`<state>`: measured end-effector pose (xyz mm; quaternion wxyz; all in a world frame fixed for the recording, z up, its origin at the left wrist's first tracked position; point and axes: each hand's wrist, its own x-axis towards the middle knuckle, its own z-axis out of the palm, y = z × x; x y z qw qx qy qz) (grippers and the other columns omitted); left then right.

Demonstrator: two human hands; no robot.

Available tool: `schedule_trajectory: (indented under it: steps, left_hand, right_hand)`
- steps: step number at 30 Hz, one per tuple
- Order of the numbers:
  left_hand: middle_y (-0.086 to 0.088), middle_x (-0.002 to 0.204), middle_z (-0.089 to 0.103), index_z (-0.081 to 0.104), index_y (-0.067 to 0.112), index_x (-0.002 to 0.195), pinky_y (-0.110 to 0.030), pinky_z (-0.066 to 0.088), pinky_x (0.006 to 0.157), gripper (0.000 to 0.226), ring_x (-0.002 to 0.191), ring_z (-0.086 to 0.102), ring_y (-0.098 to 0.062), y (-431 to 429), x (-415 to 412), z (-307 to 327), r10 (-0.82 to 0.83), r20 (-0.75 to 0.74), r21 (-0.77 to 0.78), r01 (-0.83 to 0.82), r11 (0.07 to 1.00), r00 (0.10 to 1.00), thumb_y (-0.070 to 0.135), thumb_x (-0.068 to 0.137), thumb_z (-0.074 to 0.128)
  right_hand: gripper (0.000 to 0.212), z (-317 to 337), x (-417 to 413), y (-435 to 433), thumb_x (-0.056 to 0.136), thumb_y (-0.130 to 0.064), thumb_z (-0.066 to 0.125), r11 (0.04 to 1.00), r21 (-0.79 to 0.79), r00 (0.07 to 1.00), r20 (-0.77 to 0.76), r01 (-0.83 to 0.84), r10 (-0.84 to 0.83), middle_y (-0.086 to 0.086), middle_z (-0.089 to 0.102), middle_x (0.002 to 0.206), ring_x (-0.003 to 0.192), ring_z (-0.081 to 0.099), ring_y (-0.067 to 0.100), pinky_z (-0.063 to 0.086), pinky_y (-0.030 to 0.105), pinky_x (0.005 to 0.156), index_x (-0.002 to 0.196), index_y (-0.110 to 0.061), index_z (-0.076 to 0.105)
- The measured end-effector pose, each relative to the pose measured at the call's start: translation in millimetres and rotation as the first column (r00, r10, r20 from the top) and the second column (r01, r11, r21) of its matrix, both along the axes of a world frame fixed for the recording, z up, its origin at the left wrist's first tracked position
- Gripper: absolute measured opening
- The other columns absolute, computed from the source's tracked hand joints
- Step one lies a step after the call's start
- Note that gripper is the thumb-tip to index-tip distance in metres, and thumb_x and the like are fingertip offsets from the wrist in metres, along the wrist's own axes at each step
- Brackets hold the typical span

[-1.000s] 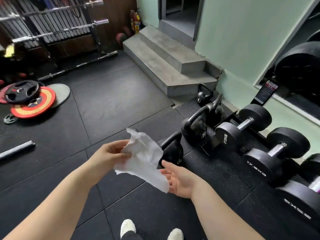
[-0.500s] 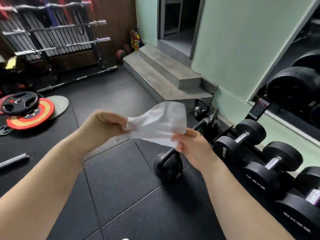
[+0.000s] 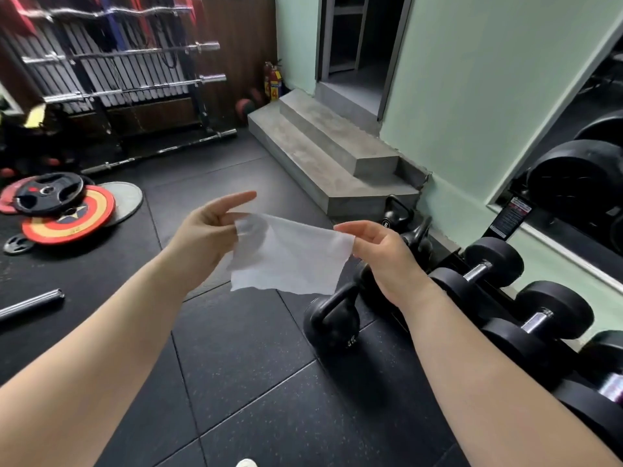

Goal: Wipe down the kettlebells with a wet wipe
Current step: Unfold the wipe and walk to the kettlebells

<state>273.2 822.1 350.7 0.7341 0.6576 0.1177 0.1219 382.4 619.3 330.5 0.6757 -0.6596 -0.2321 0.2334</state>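
Head view: holds a white wet wipe (image 3: 290, 261) stretched flat in the air at the middle of the frame, between both hands. Pinches its upper left corner with the left hand (image 3: 202, 230), at 9 o'clock from the wipe, thumb against curled fingers and the index finger pointing straight out toward 1 o'clock. Pinches the upper right corner with the right hand (image 3: 381, 254), at 3 o'clock from the wipe, thumb and curled fingertips closed on the edge. Leaves the lower edge of the wipe hanging free and a little ragged. Shows the nearest kettlebell (image 3: 333, 325) standing upright on the black rubber floor (image 3: 236, 348) at 5 o'clock from the wipe, below it and apart from it, handle up. Shows more kettlebells (image 3: 418, 239) in a line running toward 1 o'clock, partly hidden behind the right hand, with the smallest kettlebell (image 3: 394, 214) at the foot of the concrete steps (image 3: 330, 153). Places black dumbbells (image 3: 492, 261) in a row at 3 to 4 o'clock, along the green wall (image 3: 472, 96). Puts weight plates (image 3: 67, 217) in a heap on the floor at 9 o'clock, a steel bar end (image 3: 33, 303) at 8 o'clock, and a barbell rack (image 3: 135, 79) at 11 o'clock.
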Motion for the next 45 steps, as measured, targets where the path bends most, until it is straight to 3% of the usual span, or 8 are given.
schedule_trajectory:
  steps: [6,13,18,24,29,33,39,45]
  left_hand:
    - [0.008,0.058,0.07,0.074,0.026,0.064,-0.016,0.052,0.048,0.036,0.051,0.064,-0.007,3,4,-10,-0.041,0.002,-0.301,0.039,0.953,0.999,0.006,0.079,0.049]
    - [0.001,0.073,0.074,0.073,0.017,0.077,-0.028,0.057,0.052,0.062,0.065,0.07,-0.014,8,3,-46,-0.147,-0.148,-0.584,0.034,0.811,0.978,0.054,0.086,0.025]
    - [-0.001,0.096,0.064,0.054,0.016,0.113,-0.023,0.056,0.053,0.047,0.066,0.068,-0.009,7,-2,-75,-0.2,-0.319,-0.366,0.075,0.927,0.926,0.023,0.067,0.062]
    - [0.002,0.058,0.07,0.069,0.018,0.07,-0.02,0.051,0.043,0.012,0.048,0.063,-0.012,15,3,-91,-0.064,-0.313,-0.217,-0.006,0.976,0.948,0.017,0.063,0.059]
    - [0.005,0.054,0.066,0.065,0.016,0.071,-0.022,0.046,0.049,0.018,0.052,0.057,-0.015,23,9,-91,-0.013,-0.328,-0.075,-0.012,0.997,0.945,0.02,0.086,0.056]
    - [-0.007,0.074,0.059,0.06,0.013,0.074,-0.033,0.041,0.066,0.031,0.069,0.054,-0.023,29,18,-89,-0.018,-0.405,-0.128,-0.038,0.991,0.914,0.035,0.089,0.044]
    - [-0.01,0.068,0.062,0.065,0.013,0.077,-0.031,0.041,0.056,0.026,0.059,0.053,-0.027,34,27,-93,-0.136,-0.347,-0.172,0.08,0.982,0.928,0.028,0.089,0.048]
    - [0.001,0.072,0.073,0.074,0.019,0.077,-0.03,0.049,0.059,0.018,0.068,0.063,-0.022,39,46,-119,-0.276,-0.369,-0.198,0.216,0.956,0.887,0.023,0.067,0.06]
  right_hand:
    - [0.021,2,4,9,0.059,-0.038,0.076,0.981,0.136,0.974,-0.16,-0.138,0.159,-0.01,0.069,0.064,0.063,0.064,0.006,0.053,0.023,0.062,0.068,-0.021,0.067]
    - [0.03,-25,-4,25,0.093,-0.021,0.034,0.996,-0.007,0.944,-0.322,-0.086,0.079,0.009,0.061,0.09,0.085,0.057,0.024,0.045,0.036,0.077,0.093,-0.011,0.062]
    - [0.032,-40,-3,38,0.091,-0.014,0.037,0.99,-0.117,0.904,-0.426,-0.08,0.023,-0.004,0.066,0.056,0.059,0.062,0.012,0.049,0.022,0.055,0.071,-0.012,0.06]
    - [0.01,-53,-5,47,0.087,-0.012,0.049,0.976,-0.218,0.92,-0.386,-0.025,-0.063,0.006,0.059,0.072,0.064,0.054,0.023,0.045,0.024,0.051,0.085,-0.008,0.058]
    - [0.017,-61,-6,50,0.087,-0.008,0.05,0.973,-0.206,0.918,-0.355,0.105,-0.174,0.008,0.047,0.073,0.068,0.043,0.023,0.037,0.031,0.055,0.072,-0.015,0.045]
    - [0.024,-63,-7,52,0.089,-0.015,0.046,0.952,-0.26,0.911,-0.33,0.164,-0.247,0.009,0.042,0.071,0.069,0.041,0.023,0.036,0.032,0.059,0.066,-0.016,0.04]
    - [0.045,-67,-7,52,0.093,-0.041,0.029,0.983,-0.141,0.899,-0.406,0.116,-0.165,0.005,0.065,0.096,0.09,0.061,0.021,0.049,0.037,0.082,0.101,-0.011,0.06]
    - [0.008,-88,5,51,0.085,-0.01,0.053,0.945,-0.23,0.91,-0.293,0.231,-0.294,0.002,0.06,0.08,0.079,0.054,0.019,0.045,0.031,0.073,0.082,-0.013,0.059]
